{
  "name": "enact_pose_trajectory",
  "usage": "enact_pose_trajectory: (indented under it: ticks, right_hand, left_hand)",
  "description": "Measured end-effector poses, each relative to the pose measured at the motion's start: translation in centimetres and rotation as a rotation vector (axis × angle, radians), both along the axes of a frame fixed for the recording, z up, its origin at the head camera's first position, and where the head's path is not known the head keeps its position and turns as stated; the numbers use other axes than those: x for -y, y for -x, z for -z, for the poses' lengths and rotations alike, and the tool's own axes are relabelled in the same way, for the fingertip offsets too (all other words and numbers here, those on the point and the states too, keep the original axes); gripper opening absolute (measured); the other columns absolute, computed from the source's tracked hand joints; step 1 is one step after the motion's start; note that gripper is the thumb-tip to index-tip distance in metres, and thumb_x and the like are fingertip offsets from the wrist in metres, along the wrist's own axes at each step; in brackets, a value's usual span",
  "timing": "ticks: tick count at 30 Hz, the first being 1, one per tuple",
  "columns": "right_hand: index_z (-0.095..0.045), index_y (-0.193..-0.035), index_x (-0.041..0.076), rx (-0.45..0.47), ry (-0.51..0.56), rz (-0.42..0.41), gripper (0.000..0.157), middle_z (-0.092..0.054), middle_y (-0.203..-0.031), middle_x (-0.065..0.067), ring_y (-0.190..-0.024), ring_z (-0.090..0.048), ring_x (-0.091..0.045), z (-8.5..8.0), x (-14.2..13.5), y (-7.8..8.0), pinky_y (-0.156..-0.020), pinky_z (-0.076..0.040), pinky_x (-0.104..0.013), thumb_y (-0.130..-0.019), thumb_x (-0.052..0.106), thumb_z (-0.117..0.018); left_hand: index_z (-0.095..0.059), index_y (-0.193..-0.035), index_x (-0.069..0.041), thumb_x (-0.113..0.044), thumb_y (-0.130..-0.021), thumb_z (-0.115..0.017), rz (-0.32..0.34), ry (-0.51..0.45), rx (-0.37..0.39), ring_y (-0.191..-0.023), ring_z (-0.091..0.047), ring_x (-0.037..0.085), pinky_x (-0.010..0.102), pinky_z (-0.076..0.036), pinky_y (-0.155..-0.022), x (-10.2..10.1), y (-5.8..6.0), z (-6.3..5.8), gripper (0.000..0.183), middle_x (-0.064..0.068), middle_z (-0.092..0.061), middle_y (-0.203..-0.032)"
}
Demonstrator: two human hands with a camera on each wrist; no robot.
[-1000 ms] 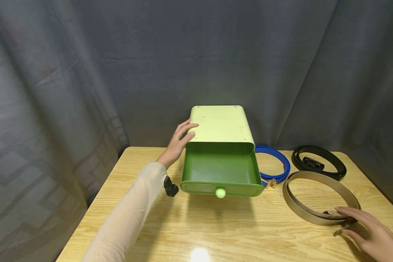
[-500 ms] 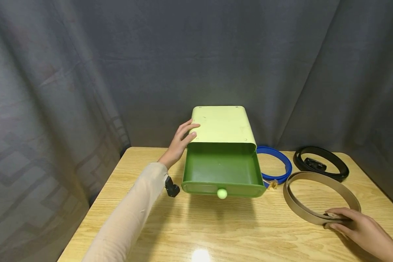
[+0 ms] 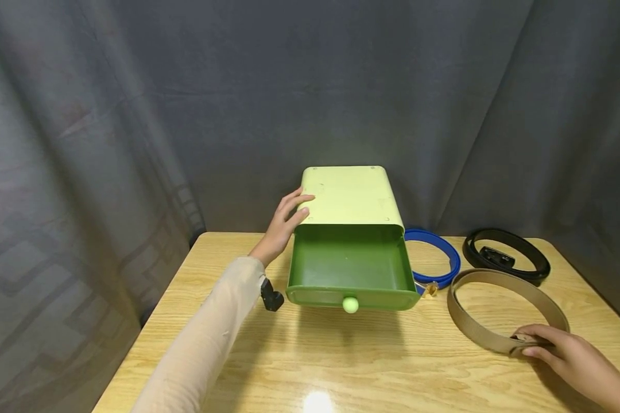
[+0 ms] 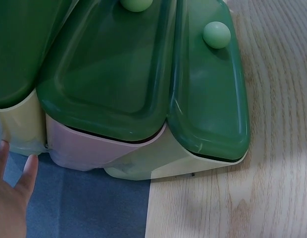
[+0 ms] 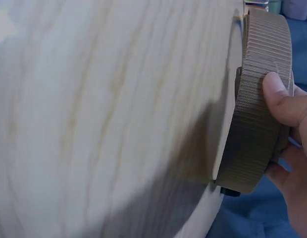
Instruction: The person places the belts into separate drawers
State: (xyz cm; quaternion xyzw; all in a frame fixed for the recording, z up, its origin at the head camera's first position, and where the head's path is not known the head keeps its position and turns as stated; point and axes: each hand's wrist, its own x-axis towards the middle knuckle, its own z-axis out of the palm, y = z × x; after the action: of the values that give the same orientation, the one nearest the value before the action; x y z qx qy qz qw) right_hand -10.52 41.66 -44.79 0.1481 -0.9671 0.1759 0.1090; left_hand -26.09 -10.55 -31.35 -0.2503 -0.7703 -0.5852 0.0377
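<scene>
So far, as we judge it, only the opening stage is done: our drawer [image 3: 320, 297] stands pulled out from the pale green box [image 3: 348, 195], its round knob [image 3: 350, 304] facing us. All three belts lie outside it, so most of the handling seems left. The coiled blue belt [image 3: 455, 268] sits just right of the drawer, its gold buckle [image 3: 430, 288] near the front corner, and the black belt [image 3: 541, 262] lies farther right; neither has a hand on it.

Our right hand [image 3: 573, 361] is closed on the tan belt [image 3: 475, 330] beside its buckle, thumb on the ribbed outer face and fingers behind. That belt is a loose ring toward the right of the bench [image 3: 382, 373], in front of the black one; we cannot tell whether it is slightly raised. Our left hand [image 3: 279, 229] is spread open, fingertips touching the box's upper left edge and gripping nothing.
</scene>
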Motion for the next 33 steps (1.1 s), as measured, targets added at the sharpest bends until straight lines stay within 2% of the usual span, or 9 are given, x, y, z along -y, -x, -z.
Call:
enact_pose_trajectory:
  ticks: [3, 10, 16, 23, 25, 30, 32, 33]
  right_hand:
    - [-0.070, -0.102, 0.008, 0.002, -0.003, 0.022, 0.024, -0.066, -0.093, 0.000, -0.073, -0.056, 0.007, -0.7, 0.2, -0.1, -0.058, -0.051, -0.024, -0.080, 0.008, -0.080]
    - [-0.070, -0.102, 0.004, -0.085, -0.018, 0.044, 0.023, -0.068, -0.095, -0.007, -0.074, -0.051, 0.010, -1.9, 0.6, -0.4, -0.055, -0.048, -0.025, -0.083, 0.012, -0.079]
    - [-0.068, -0.105, 0.000, -0.089, 0.025, 0.081, 0.022, -0.067, -0.096, -0.015, -0.072, -0.046, 0.013, -2.7, 1.1, -0.9, -0.051, -0.044, -0.025, -0.088, 0.013, -0.075]
    - [-0.066, -0.107, -0.005, -0.120, 0.076, 0.119, 0.025, -0.067, -0.095, -0.021, -0.075, -0.043, 0.017, -3.4, 1.3, -1.5, -0.052, -0.042, -0.018, -0.088, 0.009, -0.074]
    - [-0.065, -0.108, -0.006, -0.116, 0.093, 0.135, 0.024, -0.066, -0.093, -0.017, -0.073, -0.043, 0.016, -3.5, 1.4, -1.7, -0.051, -0.042, -0.020, -0.090, 0.008, -0.072]
    - [-0.065, -0.103, -0.003, -0.240, 0.181, 0.112, 0.014, -0.058, -0.082, 0.015, -0.063, -0.045, 0.008, -3.7, 2.0, -2.2, -0.052, -0.036, -0.014, -0.093, 0.007, -0.068]
    - [-0.065, -0.102, -0.003, -0.277, 0.199, 0.101, 0.014, -0.056, -0.080, 0.018, -0.062, -0.045, 0.007, -3.9, 2.2, -2.4, -0.053, -0.035, -0.012, -0.093, 0.007, -0.068]
    - [-0.065, -0.102, -0.004, -0.283, 0.195, 0.104, 0.015, -0.058, -0.081, 0.015, -0.063, -0.045, 0.008, -4.0, 2.3, -2.5, -0.054, -0.035, -0.012, -0.093, 0.007, -0.069]
  left_hand:
    - [-0.048, -0.145, -0.004, -0.020, -0.106, -0.045, -0.005, 0.003, -0.006, -0.149, -0.012, 0.029, 0.058, -0.022, -0.113, -0.1, 0.1, 0.0, 0.042, 0.011, -0.014, -0.162]
    - [-0.051, -0.144, -0.022, -0.033, -0.106, -0.045, -0.036, 0.027, -0.047, -0.148, -0.013, 0.016, 0.055, -0.022, -0.114, 0.3, 2.9, 2.5, 0.040, -0.009, -0.016, -0.161]
    - [-0.051, -0.143, -0.024, -0.034, -0.106, -0.046, -0.044, 0.032, -0.041, -0.147, -0.015, 0.014, 0.054, -0.023, -0.114, 0.3, 2.6, 2.6, 0.039, -0.009, -0.017, -0.161]
    - [-0.051, -0.144, -0.024, -0.034, -0.106, -0.046, -0.038, 0.036, -0.037, -0.147, -0.014, 0.014, 0.055, -0.023, -0.114, -0.2, 2.5, 2.5, 0.039, -0.012, -0.017, -0.160]
    - [-0.051, -0.143, -0.025, -0.034, -0.106, -0.046, -0.043, 0.036, -0.036, -0.147, -0.014, 0.014, 0.054, -0.023, -0.113, -0.2, 2.5, 2.5, 0.039, -0.012, -0.018, -0.160]
    - [-0.051, -0.144, -0.023, -0.034, -0.106, -0.046, -0.040, 0.026, -0.029, -0.147, -0.014, 0.015, 0.055, -0.023, -0.113, -0.4, 2.5, 2.6, 0.039, -0.011, -0.018, -0.160]
    - [-0.051, -0.144, -0.023, -0.034, -0.106, -0.046, -0.035, 0.025, -0.028, -0.148, -0.013, 0.016, 0.055, -0.023, -0.114, -0.4, 2.5, 2.6, 0.040, -0.011, -0.017, -0.160]
    - [-0.051, -0.144, -0.024, -0.034, -0.106, -0.046, -0.035, 0.026, -0.025, -0.148, -0.013, 0.015, 0.055, -0.023, -0.114, -0.4, 2.5, 2.6, 0.040, -0.011, -0.017, -0.160]
